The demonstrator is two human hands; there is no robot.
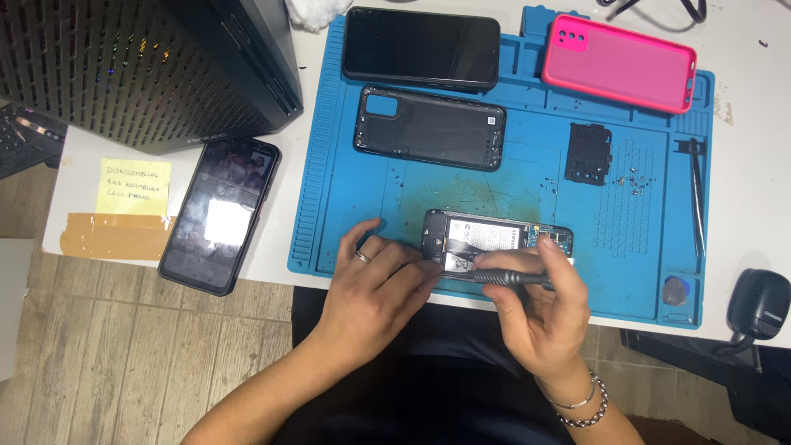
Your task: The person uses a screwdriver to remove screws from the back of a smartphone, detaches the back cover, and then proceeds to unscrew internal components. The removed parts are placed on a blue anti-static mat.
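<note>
left hand (375, 276) fingers press opened phone (494, 247) at blue mat's (329, 206) near edge | right hand (540, 309) grips screwdriver (511, 278) sideways over battery | risk: tip slips, gouges battery | back cover (430, 128), loose screws (634, 181) beyond

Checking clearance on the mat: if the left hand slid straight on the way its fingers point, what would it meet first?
The left hand points right, so probably the opened phone its fingertips already touch.

blue rubbery work mat (346, 206): matt, ribbed | pink rectangular phone case (620, 64): smooth soft plastic | black glass-fronted phone (219, 216): glossy | white bench (750, 181): smooth | wood-look plank floor (99, 346): matt
</note>
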